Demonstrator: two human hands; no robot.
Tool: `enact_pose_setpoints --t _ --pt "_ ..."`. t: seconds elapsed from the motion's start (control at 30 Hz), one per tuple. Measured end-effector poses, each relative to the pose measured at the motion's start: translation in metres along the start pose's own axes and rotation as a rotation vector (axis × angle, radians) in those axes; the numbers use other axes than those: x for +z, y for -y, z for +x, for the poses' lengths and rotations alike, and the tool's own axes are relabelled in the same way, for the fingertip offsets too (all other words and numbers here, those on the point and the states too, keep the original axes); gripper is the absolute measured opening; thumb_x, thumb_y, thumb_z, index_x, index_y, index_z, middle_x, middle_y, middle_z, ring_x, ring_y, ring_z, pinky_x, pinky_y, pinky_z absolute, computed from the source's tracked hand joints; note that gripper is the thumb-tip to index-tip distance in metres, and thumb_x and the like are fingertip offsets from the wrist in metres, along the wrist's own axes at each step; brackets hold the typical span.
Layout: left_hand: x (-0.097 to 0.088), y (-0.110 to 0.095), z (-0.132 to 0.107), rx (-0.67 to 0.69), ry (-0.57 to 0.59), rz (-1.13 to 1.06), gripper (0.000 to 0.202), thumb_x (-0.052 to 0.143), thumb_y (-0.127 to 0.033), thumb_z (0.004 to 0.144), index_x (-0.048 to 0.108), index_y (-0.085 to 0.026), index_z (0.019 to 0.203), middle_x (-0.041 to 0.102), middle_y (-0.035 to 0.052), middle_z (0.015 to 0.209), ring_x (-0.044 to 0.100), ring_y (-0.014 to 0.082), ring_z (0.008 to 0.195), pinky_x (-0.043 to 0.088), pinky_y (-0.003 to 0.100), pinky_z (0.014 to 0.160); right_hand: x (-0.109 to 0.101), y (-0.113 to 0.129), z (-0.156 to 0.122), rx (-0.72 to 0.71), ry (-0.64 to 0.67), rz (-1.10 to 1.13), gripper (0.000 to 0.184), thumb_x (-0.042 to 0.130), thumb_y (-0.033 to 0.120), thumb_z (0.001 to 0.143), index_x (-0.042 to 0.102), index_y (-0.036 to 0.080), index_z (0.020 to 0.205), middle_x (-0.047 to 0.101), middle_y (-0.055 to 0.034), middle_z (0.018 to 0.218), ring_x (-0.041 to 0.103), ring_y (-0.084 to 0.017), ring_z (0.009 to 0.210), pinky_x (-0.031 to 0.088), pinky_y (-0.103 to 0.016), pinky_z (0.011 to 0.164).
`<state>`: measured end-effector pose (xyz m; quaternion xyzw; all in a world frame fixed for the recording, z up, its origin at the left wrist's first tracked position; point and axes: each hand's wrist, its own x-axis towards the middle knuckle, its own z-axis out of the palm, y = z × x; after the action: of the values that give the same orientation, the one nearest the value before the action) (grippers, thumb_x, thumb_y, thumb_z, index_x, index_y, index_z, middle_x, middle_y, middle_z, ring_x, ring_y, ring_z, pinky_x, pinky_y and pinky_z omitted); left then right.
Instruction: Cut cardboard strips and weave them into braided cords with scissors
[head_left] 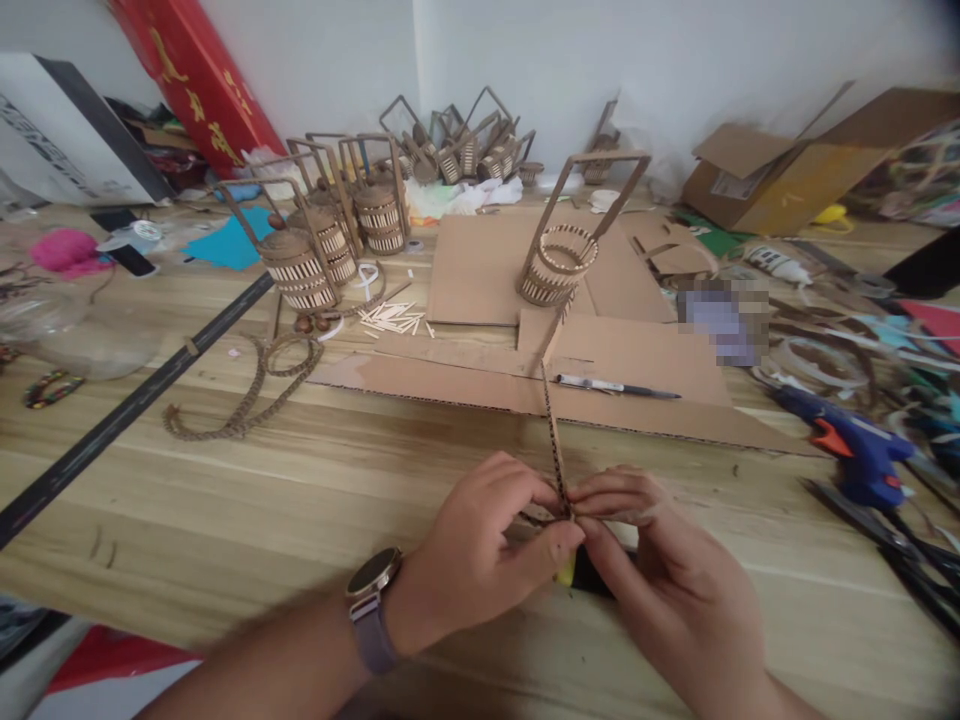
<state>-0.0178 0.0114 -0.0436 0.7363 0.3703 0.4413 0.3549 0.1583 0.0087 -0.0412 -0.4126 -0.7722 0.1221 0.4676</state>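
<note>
Below the cardboard sheet (525, 385), left hand (480, 555) and right hand (652, 560) pinch the cardboard strip (553, 440), fingers narrow.

- The left hand (487, 545) and right hand (660, 570) meet at 6 o'clock, their fingertips pinching the near end of a thin cardboard strip (553, 440).
- The strip runs toward 12 o'clock, where a cardboard basket (559, 265) stands.
- A pen (615, 387) lies just right of the strip.
- A glue gun (855, 450) lies at 3 o'clock.
- More baskets (300, 270) stand at 11 o'clock.
</note>
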Motion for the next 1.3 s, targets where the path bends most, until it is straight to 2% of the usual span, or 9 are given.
enact_pose_setpoints --t 0.13,0.23,0.33,0.47,0.67,0.87,1.13,1.3 --pt "0.0009 0.0002 0.0006 -0.06 -0.019 0.074 0.012 0.056 -0.02 0.094 0.065 -0.016 0.089 0.069 0.0054 0.085 0.061 0.0188 0.084 0.045 0.031 0.079 -0.0006 -0.002 -0.0002 -0.076 0.004 -0.086 0.012 0.061 0.014 0.09 0.06 0.026 0.09 0.072 0.0002 0.081 0.07 -0.018 0.077 0.054 -0.036 0.071" --pt "0.003 0.001 0.0 -0.079 -0.045 0.137 0.012 0.056 -0.016 0.092 0.064 -0.017 0.084 0.067 0.0036 0.08 0.06 0.019 0.082 0.043 0.033 0.081 0.0007 -0.0023 -0.0007 -0.147 0.021 -0.151 0.013 0.062 0.013 0.09 0.06 0.026 0.092 0.074 0.0008 0.083 0.07 -0.019 0.079 0.05 -0.04 0.078" --pt "0.0047 0.0008 -0.0017 -0.083 -0.046 0.176 0.012 0.056 -0.013 0.089 0.06 -0.018 0.078 0.064 0.0019 0.075 0.059 0.0186 0.079 0.042 0.034 0.081 0.0031 -0.0018 -0.0022 -0.155 0.021 -0.165 0.014 0.062 0.013 0.089 0.059 0.026 0.092 0.074 0.0018 0.084 0.07 -0.019 0.08 0.046 -0.041 0.082" --pt "0.0047 -0.001 -0.0029 -0.064 -0.036 0.22 0.015 0.054 -0.012 0.088 0.056 -0.019 0.075 0.062 0.0012 0.074 0.057 0.0182 0.077 0.042 0.034 0.081 0.0046 -0.0011 -0.0027 -0.099 0.023 -0.123 0.012 0.061 0.015 0.09 0.057 0.026 0.089 0.072 0.0022 0.082 0.069 -0.017 0.076 0.047 -0.038 0.077" --pt "0.0029 0.0001 -0.0005 -0.025 -0.027 0.208 0.015 0.053 -0.013 0.089 0.058 -0.02 0.076 0.064 0.001 0.074 0.058 0.0179 0.076 0.043 0.035 0.082 0.0013 0.0006 0.0014 -0.04 0.028 -0.092 0.013 0.056 0.016 0.092 0.055 0.026 0.085 0.07 0.0027 0.077 0.068 -0.016 0.072 0.049 -0.034 0.07" --pt "0.0019 0.0007 0.0004 0.004 -0.026 0.172 0.016 0.051 -0.016 0.092 0.059 -0.02 0.078 0.065 0.0013 0.074 0.058 0.0178 0.076 0.043 0.034 0.081 0.0007 -0.0013 -0.001 0.037 0.017 0.01 0.013 0.055 0.016 0.093 0.058 0.026 0.086 0.069 0.0002 0.077 0.069 -0.018 0.074 0.054 -0.032 0.067" --pt "0.0003 0.0 0.0011 -0.003 -0.04 0.158 0.016 0.052 -0.015 0.09 0.055 -0.019 0.075 0.06 0.0004 0.073 0.056 0.0167 0.075 0.041 0.032 0.079 0.0 -0.0024 0.0015 -0.09 0.034 -0.137 0.008 0.063 0.025 0.091 0.059 0.026 0.099 0.072 -0.0016 0.085 0.07 -0.019 0.078 0.054 -0.034 0.068" --pt "0.001 0.0009 0.0003 0.019 -0.039 0.18 0.016 0.052 -0.014 0.09 0.055 -0.019 0.075 0.06 0.0006 0.073 0.055 0.0166 0.075 0.042 0.032 0.079 0.0009 -0.0024 0.0006 -0.077 0.03 -0.123 0.01 0.063 0.017 0.089 0.062 0.027 0.093 0.074 -0.0005 0.086 0.072 -0.019 0.078 0.054 -0.035 0.07"
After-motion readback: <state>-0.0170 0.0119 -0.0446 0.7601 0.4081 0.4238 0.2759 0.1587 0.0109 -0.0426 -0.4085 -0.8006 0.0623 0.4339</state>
